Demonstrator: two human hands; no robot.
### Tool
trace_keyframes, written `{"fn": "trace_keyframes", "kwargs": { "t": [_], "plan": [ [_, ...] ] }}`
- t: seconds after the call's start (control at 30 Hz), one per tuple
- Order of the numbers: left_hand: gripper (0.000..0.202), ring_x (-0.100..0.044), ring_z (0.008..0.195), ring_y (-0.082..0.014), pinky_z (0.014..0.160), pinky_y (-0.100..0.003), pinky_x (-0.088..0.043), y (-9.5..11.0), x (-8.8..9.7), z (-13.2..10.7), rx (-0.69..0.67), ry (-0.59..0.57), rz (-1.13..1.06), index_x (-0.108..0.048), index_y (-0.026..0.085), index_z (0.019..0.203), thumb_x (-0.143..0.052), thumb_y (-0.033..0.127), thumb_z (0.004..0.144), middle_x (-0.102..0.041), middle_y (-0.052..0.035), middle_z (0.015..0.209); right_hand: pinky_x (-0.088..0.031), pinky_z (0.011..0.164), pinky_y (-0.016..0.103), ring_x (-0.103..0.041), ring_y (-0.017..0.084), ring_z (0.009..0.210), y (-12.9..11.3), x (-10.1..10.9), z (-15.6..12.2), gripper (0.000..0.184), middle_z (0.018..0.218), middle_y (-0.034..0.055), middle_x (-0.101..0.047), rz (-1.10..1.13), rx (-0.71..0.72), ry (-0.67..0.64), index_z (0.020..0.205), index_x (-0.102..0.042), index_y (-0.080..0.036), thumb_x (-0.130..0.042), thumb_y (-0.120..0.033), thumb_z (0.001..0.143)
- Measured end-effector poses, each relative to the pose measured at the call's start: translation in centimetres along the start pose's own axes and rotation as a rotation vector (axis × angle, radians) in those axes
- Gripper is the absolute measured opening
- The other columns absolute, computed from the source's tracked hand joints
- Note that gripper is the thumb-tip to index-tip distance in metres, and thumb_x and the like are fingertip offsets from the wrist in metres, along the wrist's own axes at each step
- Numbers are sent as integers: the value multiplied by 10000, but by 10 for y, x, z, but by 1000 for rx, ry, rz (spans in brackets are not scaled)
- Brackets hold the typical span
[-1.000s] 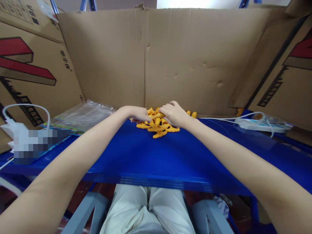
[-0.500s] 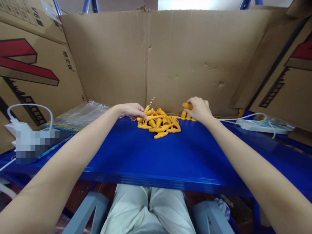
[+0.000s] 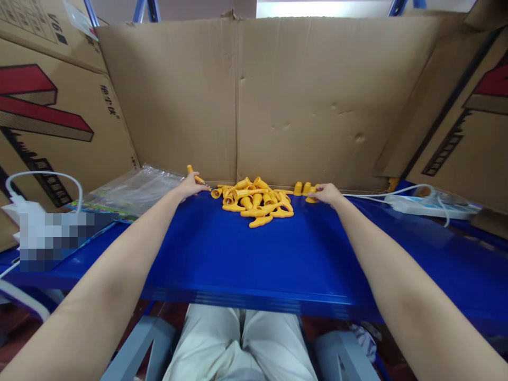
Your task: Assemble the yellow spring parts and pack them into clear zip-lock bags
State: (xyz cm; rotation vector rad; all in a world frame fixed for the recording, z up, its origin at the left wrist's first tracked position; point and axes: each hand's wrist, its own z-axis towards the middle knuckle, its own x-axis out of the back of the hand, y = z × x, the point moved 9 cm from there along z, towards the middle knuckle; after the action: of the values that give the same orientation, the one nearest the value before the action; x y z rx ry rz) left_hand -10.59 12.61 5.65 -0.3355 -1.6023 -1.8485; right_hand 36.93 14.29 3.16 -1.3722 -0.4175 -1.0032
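A heap of small yellow plastic parts (image 3: 256, 200) lies at the far side of the blue table (image 3: 254, 264), against the cardboard wall. My left hand (image 3: 189, 186) is left of the heap, closed on one yellow part (image 3: 195, 175) that sticks up from its fingers. To the right of the heap, my right hand (image 3: 326, 193) rests low on the table with its fingers closed on a yellow part (image 3: 311, 198). A few upright yellow parts (image 3: 301, 188) stand next to that hand.
Cardboard sheets (image 3: 301, 100) wall in the back and both sides. A clear plastic bag (image 3: 133, 190) lies at the left, with a white charger and cable (image 3: 24, 203) beyond it. A white power strip (image 3: 424, 205) with its cord sits at the right.
My left hand drew away leftward from the heap with a yellow part. My right hand moved right from the heap, then sank to the table beside the upright parts.
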Motion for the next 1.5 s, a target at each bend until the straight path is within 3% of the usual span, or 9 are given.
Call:
{"fn": "trace_keyframes", "kwargs": {
  "t": [0.17, 0.3, 0.4, 0.57, 0.8, 1.03, 1.23, 1.4, 1.5],
  "plan": [
    [593, -581, 817, -143, 634, -223, -488, -30, 16, 8, 79, 171, -132, -377, 192, 1283, -596, 188, 732, -543, -59, 997, -444, 609, 278, -631, 223, 734, 2, -6, 8, 188, 689, 84, -641, -75, -5, 19, 625, -562, -159, -680, -288, 693],
    [416, -563, 814, -144, 750, -256, -490, -34, 32, 11, 21, 306, 53, -467, 177, 1181, -503, 139, 768, -537, -34, 885, -441, 599, 288, -636, 233, 713, 3, -15, 11, 238, 640, 89, -624, -94, -31, -14, 563, -513, -175, -660, -295, 706],
    [343, -552, 900, -169, 847, -292, -471, -29, 36, 12, -45, 341, 221, -523, 192, 1082, -501, 112, 749, -545, -40, 931, -441, 581, 286, -630, 221, 694, 5, -25, 11, 263, 626, 79, -617, -66, -49, -46, 538, -494, -180, -674, -289, 695],
    [337, -553, 1003, -218, 916, -317, -443, -21, 23, 16, -157, 290, 408, -578, 169, 999, -490, 41, 700, -574, -86, 1029, -440, 620, 284, -624, 215, 771, 4, -31, 4, 252, 717, 55, -640, -9, -10, 9, 564, -498, -191, -727, -263, 642],
    [441, -510, 1135, -282, 975, -372, -409, -26, 0, 12, -229, 197, 553, -594, 130, 1096, -497, 14, 682, -555, -160, 1158, -401, 664, 334, -608, 259, 843, 8, -27, -6, 284, 826, 100, -660, -113, 11, 69, 687, -566, -187, -693, -441, 673],
    [530, -463, 1186, -373, 972, -517, -371, -37, -4, 5, -160, 174, 597, -515, 138, 1244, -488, 53, 721, -536, -200, 1209, -387, 781, 381, -571, 282, 996, 6, -28, -13, 337, 995, 129, -647, -200, 40, 62, 861, -589, -185, -599, -502, 746],
    [617, -444, 1230, -336, 992, -463, -380, -44, -9, 10, -180, 133, 572, -444, 152, 1319, -479, 39, 713, -526, -184, 1263, -351, 862, 424, -552, 253, 1019, 6, -31, -12, 247, 988, 75, -649, -192, -5, 67, 880, -607, -199, -592, -420, 771],
    [534, -466, 1215, -308, 991, -444, -400, -47, -4, 13, -216, 161, 523, -538, 177, 1241, -454, 45, 730, -547, -153, 1259, -354, 762, 421, -562, 254, 869, -12, -24, -21, 169, 811, 111, -631, -260, 140, 103, 766, -631, -188, -544, -324, 815],
    [473, -487, 1192, -296, 992, -419, -406, -49, -4, 14, -202, 141, 538, -610, 170, 1151, -438, 36, 731, -584, -130, 1211, -339, 775, 436, -564, 268, 890, -26, -27, -28, 178, 853, 142, -629, -368, 199, 103, 749, -632, -161, -522, -275, 832]
  ]
}}
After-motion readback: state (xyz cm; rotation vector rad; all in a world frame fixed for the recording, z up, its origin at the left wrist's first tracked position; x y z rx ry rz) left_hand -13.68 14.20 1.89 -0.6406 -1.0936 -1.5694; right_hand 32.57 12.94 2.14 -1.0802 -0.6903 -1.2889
